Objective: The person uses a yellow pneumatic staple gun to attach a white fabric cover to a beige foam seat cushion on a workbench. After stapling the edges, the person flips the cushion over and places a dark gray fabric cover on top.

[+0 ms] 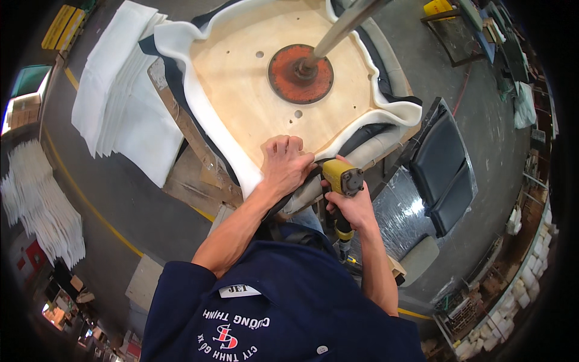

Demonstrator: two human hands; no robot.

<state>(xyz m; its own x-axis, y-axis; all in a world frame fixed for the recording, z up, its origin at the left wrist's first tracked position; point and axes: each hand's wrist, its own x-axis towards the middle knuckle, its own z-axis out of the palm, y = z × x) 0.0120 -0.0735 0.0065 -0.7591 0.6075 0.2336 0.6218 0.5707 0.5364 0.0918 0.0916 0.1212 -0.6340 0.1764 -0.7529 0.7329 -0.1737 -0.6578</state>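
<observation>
A pale plywood seat panel [232, 84] lies before me, edged with white padding [211, 120] and black fabric [356, 137]. My left hand [282, 168] is closed at the panel's near edge, its curled fingers and thumb pinching the black cover fabric against the wood. My right hand [357, 210] is wrapped around the grip of a yellow air staple gun [335, 175]. The gun's front end is beside my left thumb, at the fabric edge. What lies directly under its nose is hidden.
An orange-red round plate [282, 81] with a metal pole [347, 27] presses on the panel's middle. White padding sheets [114, 78] are stacked at the left, with another pile [42, 205] farther left. Black upholstered cushions [443, 169] lie to the right on plastic-wrapped material [398, 202].
</observation>
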